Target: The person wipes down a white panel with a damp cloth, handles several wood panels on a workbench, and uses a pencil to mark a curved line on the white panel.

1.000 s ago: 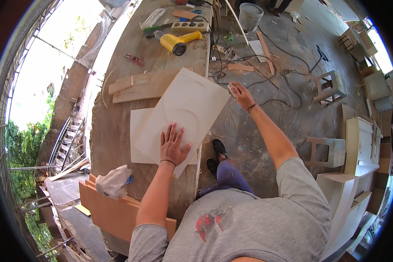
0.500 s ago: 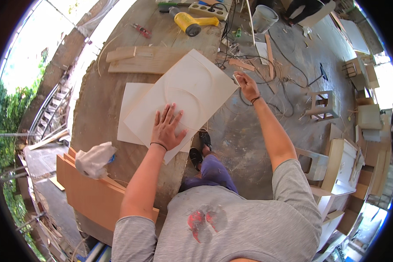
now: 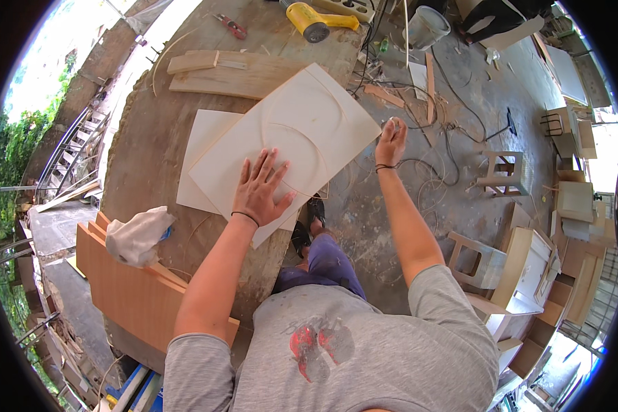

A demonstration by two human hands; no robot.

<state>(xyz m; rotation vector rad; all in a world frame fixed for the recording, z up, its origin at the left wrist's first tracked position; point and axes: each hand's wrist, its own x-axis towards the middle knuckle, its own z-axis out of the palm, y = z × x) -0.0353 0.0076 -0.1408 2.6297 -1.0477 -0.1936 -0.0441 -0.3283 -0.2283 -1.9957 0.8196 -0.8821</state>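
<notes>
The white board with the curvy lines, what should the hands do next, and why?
Probably take hold of the board's right edge with the right hand, which hangs just off its corner. The white board juts past the workbench, and only the left hand presses it flat.

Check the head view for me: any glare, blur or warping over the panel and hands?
Head view: sharp, evenly lit over the pale panel and both hands, left hand, right hand; daylight blows out the upper left rim; fisheye bends the workbench edges.
</notes>
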